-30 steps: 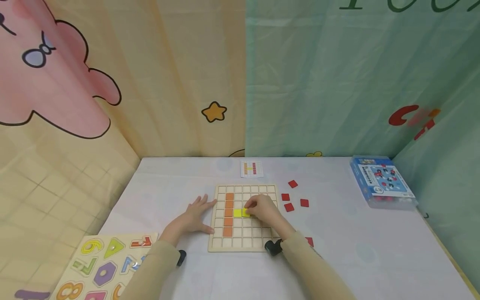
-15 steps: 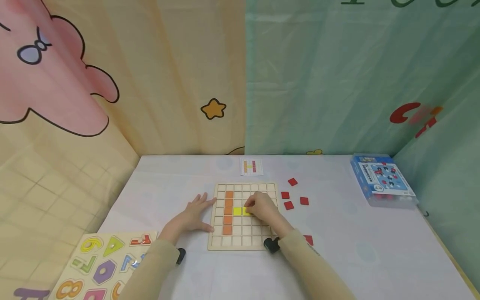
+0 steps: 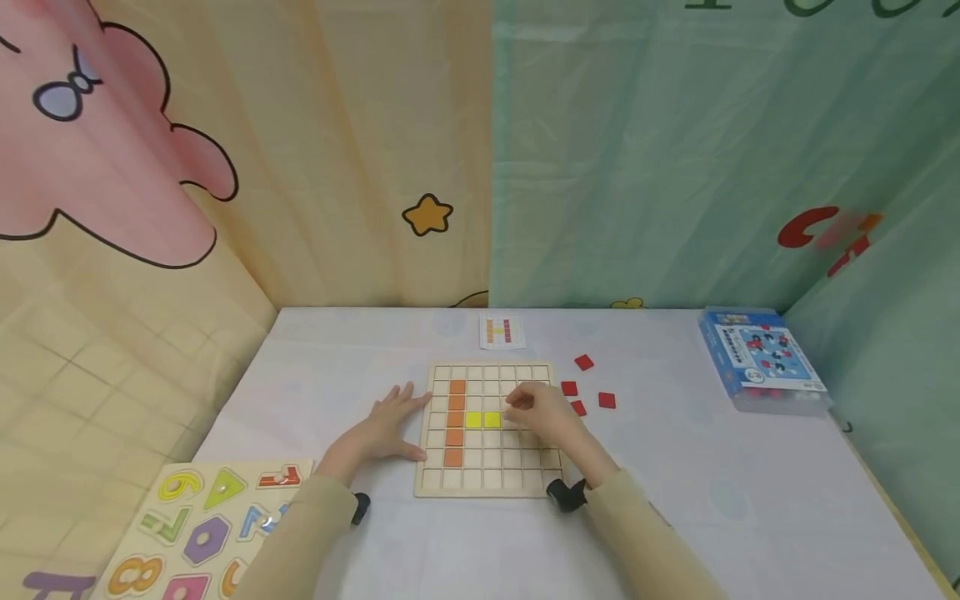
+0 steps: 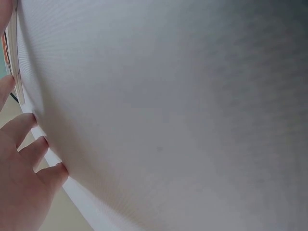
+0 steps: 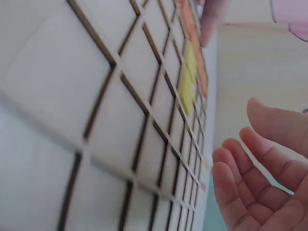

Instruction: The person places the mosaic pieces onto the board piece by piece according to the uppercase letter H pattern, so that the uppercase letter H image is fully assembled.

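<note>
A wooden grid board (image 3: 483, 479) lies flat on the white-covered table. A column of several orange tiles (image 3: 454, 437) stands near its left side, with two yellow tiles (image 3: 492, 420) in a row beside the column's middle. My left hand (image 3: 378, 429) has its fingers spread, thumb and index fingertip at the board's left edge. Over the board's right part hovers my right hand (image 3: 547, 412), just right of the yellow tiles. In the right wrist view its fingers (image 5: 231, 159) are loosely bent, the thumb apart from them, with nothing between.
Several red tiles (image 3: 607, 401) lie scattered right of the board. Behind it is a small pattern card (image 3: 502, 333). A blue-labelled plastic box (image 3: 765, 358) sits at the back right. A number-and-shape puzzle board (image 3: 250, 493) lies at the front left, partly under the left sleeve.
My right hand has let go of the second yellow tile and moved a little to the right, leaving that tile in its square. The left hand keeps its place at the board's edge.
</note>
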A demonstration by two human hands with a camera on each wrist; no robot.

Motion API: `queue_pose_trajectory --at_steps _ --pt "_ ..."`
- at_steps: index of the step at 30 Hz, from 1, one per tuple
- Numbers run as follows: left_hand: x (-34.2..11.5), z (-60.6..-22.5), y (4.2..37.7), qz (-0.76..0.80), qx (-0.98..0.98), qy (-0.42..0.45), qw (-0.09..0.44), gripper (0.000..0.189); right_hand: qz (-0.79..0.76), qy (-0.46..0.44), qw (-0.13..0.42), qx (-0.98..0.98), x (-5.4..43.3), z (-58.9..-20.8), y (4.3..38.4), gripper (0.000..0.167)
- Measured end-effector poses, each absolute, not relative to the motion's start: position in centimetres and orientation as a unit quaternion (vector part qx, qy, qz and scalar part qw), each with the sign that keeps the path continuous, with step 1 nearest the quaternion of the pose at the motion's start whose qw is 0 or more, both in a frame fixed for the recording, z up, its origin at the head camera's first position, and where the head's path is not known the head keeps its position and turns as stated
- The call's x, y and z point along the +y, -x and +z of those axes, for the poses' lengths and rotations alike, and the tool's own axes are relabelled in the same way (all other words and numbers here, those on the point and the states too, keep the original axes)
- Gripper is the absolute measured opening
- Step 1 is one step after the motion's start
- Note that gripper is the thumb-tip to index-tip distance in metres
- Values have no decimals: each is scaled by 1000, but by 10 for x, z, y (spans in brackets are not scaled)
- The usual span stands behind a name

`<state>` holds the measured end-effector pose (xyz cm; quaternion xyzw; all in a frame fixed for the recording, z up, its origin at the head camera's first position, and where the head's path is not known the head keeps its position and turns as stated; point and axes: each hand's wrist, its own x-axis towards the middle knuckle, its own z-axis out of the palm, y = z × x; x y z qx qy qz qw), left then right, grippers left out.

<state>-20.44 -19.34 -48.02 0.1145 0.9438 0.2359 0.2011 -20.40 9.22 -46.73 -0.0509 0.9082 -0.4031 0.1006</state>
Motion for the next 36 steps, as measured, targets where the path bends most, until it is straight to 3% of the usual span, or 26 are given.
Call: queue_pose_trajectory --at_steps 19,27,36 --pt "-195 -481 204 243 942 -119 200 101 -387 8 110 915 225 -474 145 31" --pt "-195 -479 204 234 945 -114 198 101 -390 0 137 911 234 -479 132 40" --pt "-193 -479 203 235 944 -116 199 101 -363 -37 142 920 225 -491 126 38"
